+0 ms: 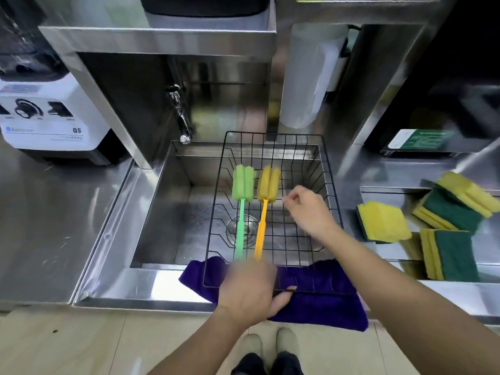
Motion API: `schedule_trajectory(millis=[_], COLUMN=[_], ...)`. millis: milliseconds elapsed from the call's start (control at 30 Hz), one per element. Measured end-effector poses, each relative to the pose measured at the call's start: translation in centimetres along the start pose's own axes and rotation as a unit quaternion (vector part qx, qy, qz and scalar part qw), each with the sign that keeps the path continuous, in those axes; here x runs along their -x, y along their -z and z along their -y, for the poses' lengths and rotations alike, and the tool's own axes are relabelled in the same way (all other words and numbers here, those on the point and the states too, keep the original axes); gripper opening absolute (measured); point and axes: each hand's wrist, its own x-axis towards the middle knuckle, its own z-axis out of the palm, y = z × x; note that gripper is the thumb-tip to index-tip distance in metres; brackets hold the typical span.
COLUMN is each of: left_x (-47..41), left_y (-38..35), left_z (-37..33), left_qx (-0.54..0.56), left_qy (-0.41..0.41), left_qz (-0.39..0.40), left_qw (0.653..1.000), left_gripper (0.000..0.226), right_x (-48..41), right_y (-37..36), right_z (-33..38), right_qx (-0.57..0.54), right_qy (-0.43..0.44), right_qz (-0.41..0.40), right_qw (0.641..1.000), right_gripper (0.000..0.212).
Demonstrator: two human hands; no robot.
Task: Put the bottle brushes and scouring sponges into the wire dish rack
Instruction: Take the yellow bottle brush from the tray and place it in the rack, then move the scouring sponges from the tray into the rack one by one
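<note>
A black wire dish rack [319, 185] sits over a stainless steel sink [167, 212], its near edge resting on a purple cloth [324, 301] draped across the sink's front lip. Two sponge-headed bottle brushes lie side by side inside the rack, heads away from the person: a green bottle brush [241, 209] on the left and a yellow-orange bottle brush [263, 209] just beside it. The person's left hand [249, 290] is closed around the near ends of both handles at the rack's front rim, thumb tucked under the wire. The right hand [308, 209] hovers inside the rack to the right of the brush heads, fingers curled loosely together and holding nothing that can be seen. On the steel counter [392, 255] to the right, well apart from the rack, lie several yellow-and-green scouring sponges [382, 221], some stacked, some leaning. A chrome tap [180, 115] hangs over the sink's back left corner, and a white blender base [46, 115] stands on the counter at far left.
</note>
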Motion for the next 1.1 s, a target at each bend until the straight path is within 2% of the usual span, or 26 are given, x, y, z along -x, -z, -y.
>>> schedule_trajectory(millis=[167,300,367,433,533,600,700,867,967,1033,1100], left_x=[-1.2,-2.6,-3.1,-3.2,-3.1,-3.1,-3.1,-3.0,-3.0,-2.9,-2.9], left_y=[0.5,0.4,0.4,0.2,0.0,0.0,0.0,0.1,0.0,0.0,0.0], left_z=[-1.4,-4.5,-5.3,-5.4,-5.3,-5.4,-5.4,-5.4,-5.3,-5.3,-5.3], left_qx=[-0.011,0.006,0.015,0.018,0.022,0.029,0.036,0.041,0.038,0.038,0.037], left_qy=[-0.010,-0.031,-0.029,-0.035,-0.045,-0.043,-0.039,-0.034,-0.030,-0.028,-0.028], left_qz=[0.030,0.054,0.062,0.052,0.028,0.024,0.025,0.033,0.029,0.024,0.021], left_qw=[0.999,0.998,0.998,0.998,0.998,0.998,0.998,0.998,0.998,0.999,0.999], left_gripper=[0.062,0.060,0.057,0.055,0.054,0.053,0.052,0.051,0.051,0.051,0.051], right_x=[-0.3,0.5,1.1,1.7,2.5,2.9,3.1,2.8,2.6,2.6,2.9], right_y=[4.4,7.4,8.7,9.8,10.8,10.8,10.1,9.2,10.0,10.8,11.3], right_z=[-3.1,-6.6,-8.2,-9.4,-10.8,-11.8,-12.7,-12.0,-10.3,-8.8,-7.1], right_qx=[0.028,0.065,0.166,0.246,0.261,0.256,0.253,0.278,0.213,0.082,-0.026], right_qy=[-0.022,-0.057,-0.067,-0.088,-0.109,-0.120,-0.119,-0.086,-0.051,-0.002,0.048], right_qz=[-0.121,-0.181,-0.167,-0.113,-0.006,0.036,0.033,-0.029,-0.099,-0.157,-0.198], right_qw=[0.992,0.980,0.970,0.959,0.959,0.958,0.960,0.956,0.971,0.984,0.979], right_gripper=[0.016,0.033,0.047,0.062,0.079,0.087,0.093,0.088,0.095,0.102,0.096])
